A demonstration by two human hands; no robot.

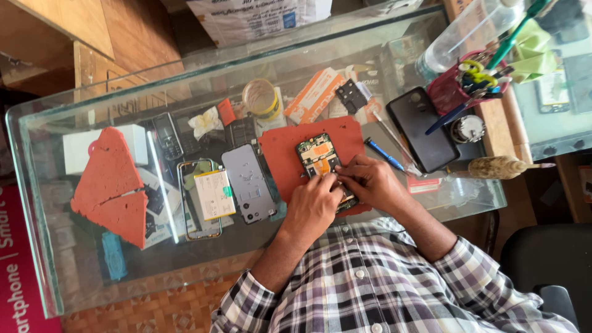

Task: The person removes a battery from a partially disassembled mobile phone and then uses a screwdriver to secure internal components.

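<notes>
Glass bench (74, 123), cluttered with parts. My left hand (314, 206) and right hand (370, 182) both pinch the opened phone (317, 157), sitting on the red mat (283, 154) right under my fingers. I'd say press lightly and keep it flat.

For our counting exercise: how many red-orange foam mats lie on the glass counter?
2. One rectangular red-orange foam mat lies under the opened phone by both hands; one cracked triangular mat lies at the counter's left. Others may be hidden.

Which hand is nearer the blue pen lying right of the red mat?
Right. The right hand sits at the opened phone, just beside the blue pen. The left hand is farther away, on the phone's other side, lower left.
</notes>
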